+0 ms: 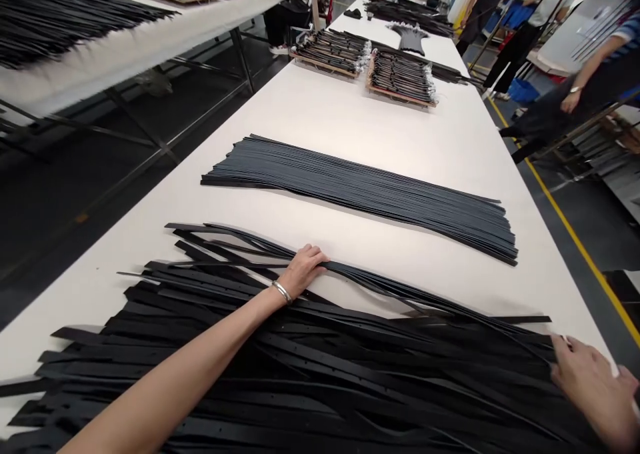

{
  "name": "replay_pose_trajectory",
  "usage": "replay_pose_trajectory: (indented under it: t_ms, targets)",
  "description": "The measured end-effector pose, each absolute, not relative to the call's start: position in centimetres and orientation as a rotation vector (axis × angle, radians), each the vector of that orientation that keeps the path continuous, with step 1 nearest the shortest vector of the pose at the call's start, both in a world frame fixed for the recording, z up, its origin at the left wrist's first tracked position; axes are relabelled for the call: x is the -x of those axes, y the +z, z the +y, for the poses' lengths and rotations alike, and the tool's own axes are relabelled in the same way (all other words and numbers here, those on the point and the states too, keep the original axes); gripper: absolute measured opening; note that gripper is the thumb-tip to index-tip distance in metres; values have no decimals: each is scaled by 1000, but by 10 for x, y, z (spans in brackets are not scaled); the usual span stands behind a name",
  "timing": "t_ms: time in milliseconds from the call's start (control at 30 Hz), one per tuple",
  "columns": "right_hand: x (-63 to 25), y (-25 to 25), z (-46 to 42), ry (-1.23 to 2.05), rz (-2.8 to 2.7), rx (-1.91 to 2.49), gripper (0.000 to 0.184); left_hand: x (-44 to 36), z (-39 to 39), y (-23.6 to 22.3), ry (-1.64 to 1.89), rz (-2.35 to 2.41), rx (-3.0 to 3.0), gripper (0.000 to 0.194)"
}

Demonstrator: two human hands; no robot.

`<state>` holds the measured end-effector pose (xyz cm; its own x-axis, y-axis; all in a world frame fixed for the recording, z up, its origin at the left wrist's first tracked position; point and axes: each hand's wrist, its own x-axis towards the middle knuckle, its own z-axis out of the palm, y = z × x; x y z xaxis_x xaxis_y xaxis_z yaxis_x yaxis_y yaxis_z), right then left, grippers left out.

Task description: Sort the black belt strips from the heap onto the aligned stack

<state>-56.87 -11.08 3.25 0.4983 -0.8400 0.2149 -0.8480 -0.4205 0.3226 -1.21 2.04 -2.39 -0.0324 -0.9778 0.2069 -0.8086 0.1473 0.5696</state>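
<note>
Perhaps black strips inside the blurry right hand.

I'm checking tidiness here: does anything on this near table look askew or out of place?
Yes, the near pile of black strips looks askew: its left ends jut out unevenly and some strips cross, unlike the more parallel bundle beyond.

Strips: matt, leather-like. Beneath the strips, a smooth, matt surface; beyond them, a wood-like tray; above them, a polished metal bangle.
</note>
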Motion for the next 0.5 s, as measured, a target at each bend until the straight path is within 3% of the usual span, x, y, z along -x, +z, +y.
replay_pose_trajectory:
  t_ms: [67, 133, 267, 500]
  targets:
    - [507, 37, -85, 207, -1335, -2497, 33, 12, 20, -23, -416, -1880, -1720, 15]
    - [421, 35, -50, 347, -1155, -2924, 27, 13, 20, -22, -430, -1878, -1746, 15]
    - [290, 22, 8, 295, -774, -3374, 17, 12, 20, -21, -461, -1892, -1786, 15]
    - [275, 6, -25, 390, -950, -3236, 18, 11, 16, -11, -496, -1924, -1806, 12]
